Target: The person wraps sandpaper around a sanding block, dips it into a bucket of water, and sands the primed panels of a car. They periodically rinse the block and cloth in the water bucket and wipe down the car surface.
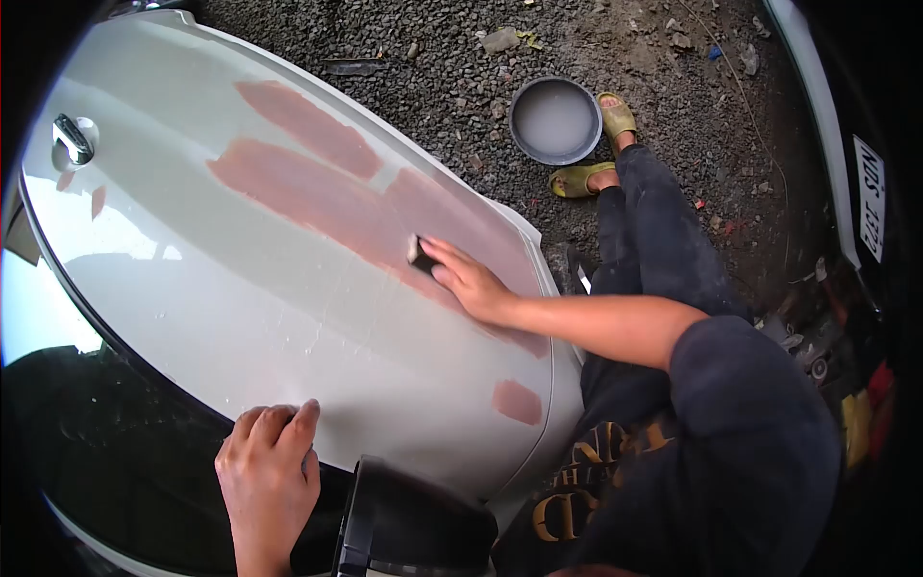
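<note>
A white car door (240,279) carries several reddish-brown filler patches (308,202). On the large patch, my right hand (468,279) presses a small dark block (420,255) with a pale edge flat to the panel, fingers closed round it. My left hand (269,471) rests near the window edge, beside the black side mirror (413,519). Its fingers are bent over the top of the door, and whether anything is under them cannot be seen. A smaller patch (517,402) lies near the door's front edge.
A round basin (556,120) of cloudy water stands on the gravel (433,106) beside my feet in green slippers (582,180). The chrome door handle (72,139) is at the upper left. Another vehicle's edge with a number plate (869,199) is at the right.
</note>
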A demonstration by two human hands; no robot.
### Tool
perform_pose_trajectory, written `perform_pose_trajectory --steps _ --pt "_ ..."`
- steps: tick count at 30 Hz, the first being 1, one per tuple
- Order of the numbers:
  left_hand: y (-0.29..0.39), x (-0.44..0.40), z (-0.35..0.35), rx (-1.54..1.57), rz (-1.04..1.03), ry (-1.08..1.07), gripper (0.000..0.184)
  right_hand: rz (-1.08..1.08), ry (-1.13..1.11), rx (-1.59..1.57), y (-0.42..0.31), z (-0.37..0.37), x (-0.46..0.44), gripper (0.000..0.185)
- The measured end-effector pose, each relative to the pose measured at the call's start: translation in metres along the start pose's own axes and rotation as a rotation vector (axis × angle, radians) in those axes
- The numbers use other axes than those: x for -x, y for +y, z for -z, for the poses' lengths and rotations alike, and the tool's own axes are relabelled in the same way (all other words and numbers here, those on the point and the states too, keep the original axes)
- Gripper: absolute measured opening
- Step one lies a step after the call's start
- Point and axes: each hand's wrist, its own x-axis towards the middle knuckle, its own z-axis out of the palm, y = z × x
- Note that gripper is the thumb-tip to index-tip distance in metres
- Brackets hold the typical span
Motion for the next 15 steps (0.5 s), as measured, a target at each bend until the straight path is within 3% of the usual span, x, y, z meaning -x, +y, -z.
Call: perform_pose_trajectory --steps 4,7,10,13,15 --pt "0.004 0.001 -0.001 -0.003 0.008 -0.048 0.044 -0.213 0.005 -0.078 0.041 0.0 -0.12 0.046" --pt "0.005 0.001 -0.001 -0.004 -0.006 -0.068 0.038 -0.132 0.065 -0.022 0.031 -0.009 -0.079 0.045" --pt "0.006 0.0 -0.002 -0.006 -0.001 -0.079 0.027 -0.078 0.007 0.047 -0.005 -0.001 0.024 0.045" --pt "0.005 0.0 -0.004 -0.012 -0.001 -0.121 0.019 -0.05 0.017 -0.033 0.012 -0.003 -0.009 0.045" --pt "0.004 0.002 -0.005 -0.023 -0.016 -0.166 0.017 -0.124 0.086 -0.014 0.048 -0.011 -0.084 0.045"
